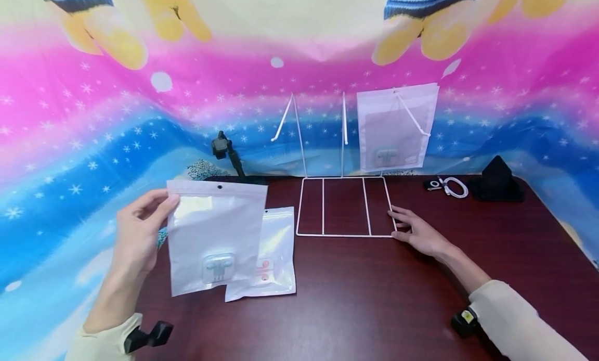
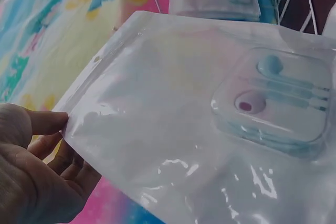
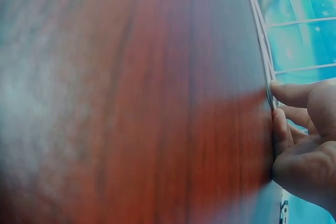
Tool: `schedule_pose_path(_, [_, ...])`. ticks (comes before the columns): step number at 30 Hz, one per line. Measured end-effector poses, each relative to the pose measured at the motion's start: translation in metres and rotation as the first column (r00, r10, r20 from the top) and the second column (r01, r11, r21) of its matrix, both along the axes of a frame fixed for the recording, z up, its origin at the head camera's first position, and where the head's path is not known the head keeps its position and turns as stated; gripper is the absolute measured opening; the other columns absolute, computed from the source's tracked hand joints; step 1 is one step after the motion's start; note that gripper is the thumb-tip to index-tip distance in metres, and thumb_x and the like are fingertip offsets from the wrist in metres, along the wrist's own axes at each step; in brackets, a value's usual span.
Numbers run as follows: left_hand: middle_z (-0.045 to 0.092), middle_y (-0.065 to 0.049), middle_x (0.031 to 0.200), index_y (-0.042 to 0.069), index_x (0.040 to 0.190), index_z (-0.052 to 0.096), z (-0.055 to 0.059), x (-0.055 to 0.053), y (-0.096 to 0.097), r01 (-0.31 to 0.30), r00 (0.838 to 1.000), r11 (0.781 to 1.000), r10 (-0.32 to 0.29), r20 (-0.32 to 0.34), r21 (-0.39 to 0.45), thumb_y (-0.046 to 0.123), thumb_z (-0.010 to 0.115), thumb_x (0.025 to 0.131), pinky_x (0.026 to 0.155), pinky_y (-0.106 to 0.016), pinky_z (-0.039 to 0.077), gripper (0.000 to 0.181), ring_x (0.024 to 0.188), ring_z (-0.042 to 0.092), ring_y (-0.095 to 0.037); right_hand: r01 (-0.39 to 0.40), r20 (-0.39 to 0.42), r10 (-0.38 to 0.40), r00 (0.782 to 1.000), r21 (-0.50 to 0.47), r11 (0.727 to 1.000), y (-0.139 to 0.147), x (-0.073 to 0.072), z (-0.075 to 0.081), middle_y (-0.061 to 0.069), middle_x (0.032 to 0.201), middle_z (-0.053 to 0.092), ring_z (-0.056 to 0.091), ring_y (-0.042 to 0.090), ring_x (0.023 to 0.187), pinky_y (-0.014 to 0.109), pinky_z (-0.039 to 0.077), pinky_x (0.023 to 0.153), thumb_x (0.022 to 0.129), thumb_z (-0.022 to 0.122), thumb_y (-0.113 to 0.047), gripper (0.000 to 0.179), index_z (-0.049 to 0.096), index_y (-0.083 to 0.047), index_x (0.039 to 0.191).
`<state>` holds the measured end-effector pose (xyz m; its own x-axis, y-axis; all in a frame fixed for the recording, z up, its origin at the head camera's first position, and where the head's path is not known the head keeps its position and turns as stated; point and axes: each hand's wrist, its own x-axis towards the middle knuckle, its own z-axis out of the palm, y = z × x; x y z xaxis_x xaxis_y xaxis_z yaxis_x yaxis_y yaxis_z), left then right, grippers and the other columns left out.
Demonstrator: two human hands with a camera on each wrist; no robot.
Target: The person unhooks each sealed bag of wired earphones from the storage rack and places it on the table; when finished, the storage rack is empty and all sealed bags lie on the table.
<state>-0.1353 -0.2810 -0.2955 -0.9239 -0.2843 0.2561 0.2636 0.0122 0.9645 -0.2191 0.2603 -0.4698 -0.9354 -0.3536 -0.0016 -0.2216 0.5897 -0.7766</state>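
Observation:
My left hand (image 1: 138, 226) pinches the upper left corner of a white zip bag (image 1: 210, 215), raised over the table's left side. In the left wrist view, a clear square case with earphones (image 2: 273, 100) shows through the bag's front. Partly behind it lies a second white bag (image 1: 281, 246) with a reddish item inside. My right hand (image 1: 418, 233) rests at the near right corner of a white wire display rack (image 1: 346, 235), fingertips touching its base wire. On the rack's right hook hangs another white bag (image 1: 398, 127); its left hook (image 1: 282, 123) and middle hook (image 1: 344, 124) carry nothing.
On the dark wood table (image 1: 365, 293), a coiled white cable (image 1: 456, 188) and a black stand (image 1: 497, 181) lie to the right of the rack. A black device on an arm (image 1: 229, 153) stands at the back left. A colourful printed cloth (image 1: 281, 80) hangs behind.

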Motion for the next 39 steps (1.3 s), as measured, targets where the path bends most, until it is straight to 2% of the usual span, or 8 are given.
schedule_pose_path(8, [0.074,0.011,0.094,0.017,0.106,0.08,-0.015,0.008,-0.045,-0.056,0.988,0.997,0.064,0.144,-0.056,0.015,0.076,0.096,0.061,-0.018,0.057,0.011,0.077,0.068,-0.005,-0.006,-0.003,0.006,1.0,-0.008,1.0,0.001,0.0,0.0,0.025,0.167,0.025,0.052,0.047,0.132,0.046,0.052,0.1,0.101,0.066,-0.006,0.061,0.04,0.006,0.156])
schedule_pose_path(19, [0.068,0.019,0.089,0.032,0.113,0.071,-0.041,0.003,-0.091,-0.043,0.915,0.974,0.128,0.383,-0.223,0.037,0.074,0.097,0.054,-0.03,0.06,0.016,0.068,0.069,-0.008,-0.012,-0.005,0.012,1.0,-0.013,1.0,0.002,0.0,0.0,0.027,0.166,0.025,0.053,0.048,0.131,0.044,0.053,0.097,0.101,0.066,-0.006,0.061,0.04,0.007,0.155])
schedule_pose_path(23, [0.066,0.026,0.089,0.027,0.128,0.066,-0.056,-0.005,-0.106,0.007,0.891,0.934,0.156,0.427,-0.357,0.048,0.069,0.098,0.058,-0.032,0.061,0.036,0.071,0.069,-0.008,-0.011,0.002,0.011,1.0,-0.008,1.0,0.002,0.0,0.0,0.026,0.166,0.025,0.052,0.048,0.132,0.047,0.053,0.099,0.101,0.066,-0.007,0.062,0.04,0.007,0.156])
schedule_pose_path(26, [0.061,0.028,0.097,0.017,0.143,0.059,-0.069,-0.012,-0.114,0.042,0.874,0.885,0.193,0.446,-0.464,0.055,0.063,0.099,0.066,-0.027,0.059,0.058,0.08,0.065,-0.003,-0.006,0.016,0.006,1.0,-0.009,1.0,0.002,0.0,0.0,0.026,0.167,0.024,0.051,0.048,0.133,0.05,0.052,0.1,0.102,0.065,-0.006,0.062,0.039,0.006,0.156])
schedule_pose_path(30, [0.062,0.002,0.128,0.01,0.156,0.046,-0.086,-0.02,-0.12,0.067,0.839,0.863,0.223,0.496,-0.5,0.06,0.055,0.101,0.079,-0.03,0.053,0.076,0.096,0.058,-0.007,-0.005,0.02,0.005,1.0,-0.013,1.0,0.001,-0.001,0.0,0.025,0.167,0.024,0.05,0.048,0.134,0.051,0.052,0.1,0.102,0.065,-0.007,0.062,0.039,0.005,0.157])
schedule_pose_path(33, [0.045,-0.02,0.155,0.007,0.16,0.039,-0.098,-0.025,-0.122,0.053,0.81,0.876,0.243,0.533,-0.48,0.059,0.051,0.103,0.096,-0.045,0.05,0.078,0.114,0.053,-0.021,-0.005,0.017,0.005,1.0,-0.01,1.0,0.0,-0.002,-0.001,0.025,0.167,0.024,0.051,0.047,0.133,0.049,0.052,0.1,0.102,0.066,-0.007,0.062,0.039,0.005,0.157])
schedule_pose_path(36, [0.03,-0.024,0.165,0.006,0.161,0.036,-0.11,-0.031,-0.124,0.034,0.785,0.901,0.244,0.57,-0.432,0.056,0.05,0.105,0.112,-0.061,0.04,0.077,0.134,0.044,-0.038,-0.007,0.01,0.007,1.0,0.004,1.0,0.0,-0.002,0.0,0.025,0.167,0.024,0.052,0.047,0.133,0.046,0.053,0.099,0.102,0.066,-0.008,0.062,0.039,0.005,0.157])
schedule_pose_path(39, [0.024,-0.024,0.168,0.004,0.161,0.036,-0.12,-0.037,-0.126,0.023,0.771,0.916,0.239,0.591,-0.4,0.052,0.05,0.106,0.12,-0.063,0.029,0.074,0.148,0.032,-0.045,-0.006,0.011,0.006,1.0,0.01,1.0,0.0,-0.001,0.001,0.025,0.167,0.024,0.051,0.047,0.133,0.046,0.052,0.099,0.101,0.066,-0.008,0.063,0.039,0.005,0.157])
